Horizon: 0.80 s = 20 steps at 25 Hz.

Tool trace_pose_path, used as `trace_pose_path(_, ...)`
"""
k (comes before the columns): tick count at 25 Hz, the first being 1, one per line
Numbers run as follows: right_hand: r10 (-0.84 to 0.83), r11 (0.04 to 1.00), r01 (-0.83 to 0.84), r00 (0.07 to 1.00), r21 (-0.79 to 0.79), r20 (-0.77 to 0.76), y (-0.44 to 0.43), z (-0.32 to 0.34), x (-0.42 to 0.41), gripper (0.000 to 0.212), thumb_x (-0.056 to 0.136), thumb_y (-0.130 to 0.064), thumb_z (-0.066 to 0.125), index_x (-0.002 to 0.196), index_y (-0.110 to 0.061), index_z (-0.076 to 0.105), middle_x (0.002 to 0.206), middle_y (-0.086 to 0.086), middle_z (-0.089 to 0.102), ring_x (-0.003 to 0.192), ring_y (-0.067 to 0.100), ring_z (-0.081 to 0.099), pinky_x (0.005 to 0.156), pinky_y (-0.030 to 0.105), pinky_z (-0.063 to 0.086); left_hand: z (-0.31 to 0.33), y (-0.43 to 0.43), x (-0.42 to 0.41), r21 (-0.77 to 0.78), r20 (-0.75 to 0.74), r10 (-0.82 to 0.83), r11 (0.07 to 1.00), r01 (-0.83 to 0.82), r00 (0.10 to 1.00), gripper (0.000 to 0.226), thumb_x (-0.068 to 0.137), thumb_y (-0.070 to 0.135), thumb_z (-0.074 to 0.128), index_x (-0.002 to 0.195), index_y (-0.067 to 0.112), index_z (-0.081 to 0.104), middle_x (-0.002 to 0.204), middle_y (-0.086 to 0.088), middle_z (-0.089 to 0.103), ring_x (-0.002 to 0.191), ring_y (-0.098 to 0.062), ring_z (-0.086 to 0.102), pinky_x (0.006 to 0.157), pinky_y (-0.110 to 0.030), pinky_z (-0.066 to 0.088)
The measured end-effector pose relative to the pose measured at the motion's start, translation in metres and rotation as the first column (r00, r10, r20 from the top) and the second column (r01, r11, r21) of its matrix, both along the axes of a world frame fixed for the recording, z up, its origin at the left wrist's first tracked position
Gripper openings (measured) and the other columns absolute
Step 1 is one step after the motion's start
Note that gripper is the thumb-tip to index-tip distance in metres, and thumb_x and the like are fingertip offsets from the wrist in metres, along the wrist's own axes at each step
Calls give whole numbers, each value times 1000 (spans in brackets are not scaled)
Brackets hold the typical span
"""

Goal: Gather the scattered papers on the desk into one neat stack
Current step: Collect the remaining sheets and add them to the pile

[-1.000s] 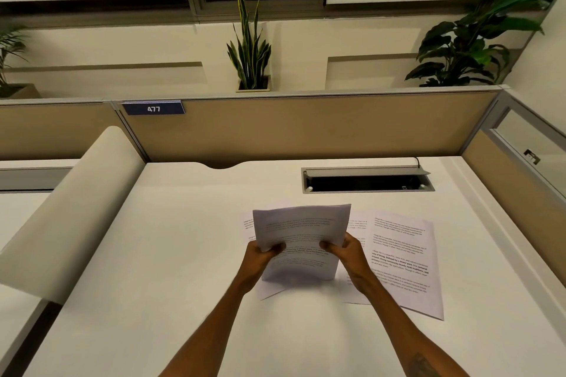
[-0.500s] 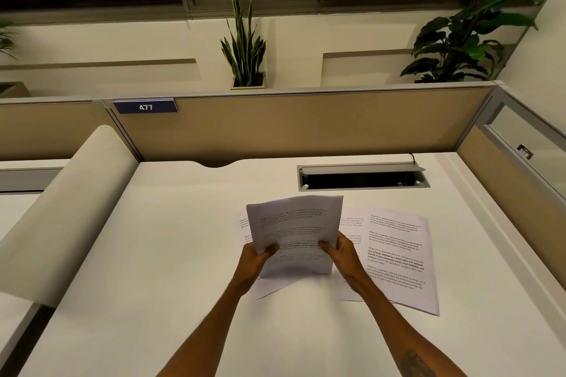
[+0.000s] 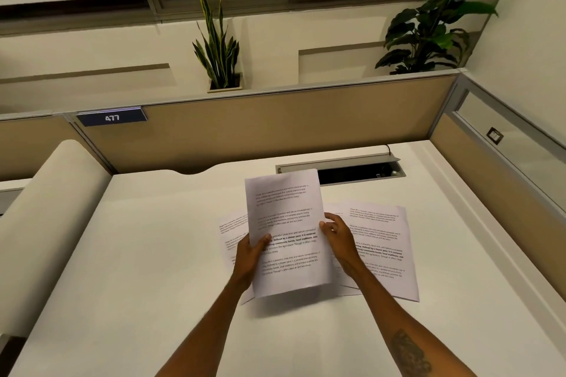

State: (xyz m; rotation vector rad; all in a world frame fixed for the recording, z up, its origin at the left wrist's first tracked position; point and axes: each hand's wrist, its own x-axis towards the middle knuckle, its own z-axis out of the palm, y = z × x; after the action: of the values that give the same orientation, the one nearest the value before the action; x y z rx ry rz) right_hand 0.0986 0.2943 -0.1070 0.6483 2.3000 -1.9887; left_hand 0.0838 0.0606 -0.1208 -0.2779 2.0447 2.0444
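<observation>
I hold a printed sheet upright in portrait, lifted above the white desk. My left hand grips its left edge with the thumb on the front. The fingers of my right hand are apart, and they touch the sheet's right edge without closing on it. Overlapping printed sheets lie flat on the desk to the right of my hands. Another sheet lies on the left, mostly hidden behind the held sheet and my left hand.
An open cable tray is set into the desk behind the papers. Tan partitions close the back and right sides. A curved white panel borders the left. Potted plants stand beyond the partition.
The held sheet has turned from landscape to portrait and now stands taller. My right hand has let go its grip and rests at the sheet's right edge.
</observation>
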Motion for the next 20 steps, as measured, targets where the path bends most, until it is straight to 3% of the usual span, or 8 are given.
trace_pose_path(4, -337, 918, 311, 939, 246, 74, 57, -23, 18, 44, 96, -10, 62, 138, -3, 51, 133, 20, 61, 121, 40, 59, 104, 48, 50, -8, 20, 0, -26, 7, -28, 999, 28, 1000, 31, 98, 13, 65, 124, -3, 63, 116, -22, 74, 102, -45, 73, 91, -60, 59)
trace_pose_path(8, -529, 801, 379, 811, 463, 251, 117, -44, 42, 60, 91, -12, 68, 144, 1, 42, 143, 28, 43, 133, 44, 40, 108, 53, 37, -15, 35, 1, -70, 16, -45, 996, 46, 999, 30, 98, 16, 65, 122, -1, 63, 112, -22, 76, 98, -45, 74, 88, -61, 60)
trace_pose_path(10, -545, 790, 337, 770, 513, 333, 135, -49, 50, 69, 88, -18, 73, 145, -1, 37, 145, 28, 38, 135, 44, 35, 109, 54, 34, -18, 41, 2, -91, 9, -56, 994, 56, 998, 27, 98, 16, 64, 120, 1, 64, 110, -20, 77, 94, -43, 76, 85, -60, 61)
trace_pose_path(13, -479, 800, 215, 790, 560, 382, 143, -56, 49, 74, 86, -20, 75, 146, -5, 34, 145, 25, 38, 134, 44, 35, 110, 53, 31, -20, 45, 4, -119, 9, -59, 991, 59, 998, 24, 99, 16, 63, 118, 2, 65, 108, -20, 77, 91, -41, 76, 84, -59, 62)
trace_pose_path(17, -431, 833, 155, 784, 531, 447, 147, -56, 38, 72, 88, -13, 66, 149, -15, 29, 144, 22, 41, 130, 45, 38, 110, 51, 27, -22, 44, 3, -169, 16, -62, 984, 63, 998, 24, 99, 16, 63, 116, 0, 66, 105, -21, 77, 92, -43, 76, 85, -61, 61)
trace_pose_path(20, -420, 851, 176, 793, 494, 442, 152, -56, 34, 58, 91, -13, 62, 144, -14, 41, 143, 20, 47, 128, 44, 46, 111, 51, 31, -21, 42, 1, -190, 24, -55, 980, 59, 998, 25, 98, 16, 64, 116, -1, 66, 107, -22, 77, 95, -44, 75, 87, -61, 60)
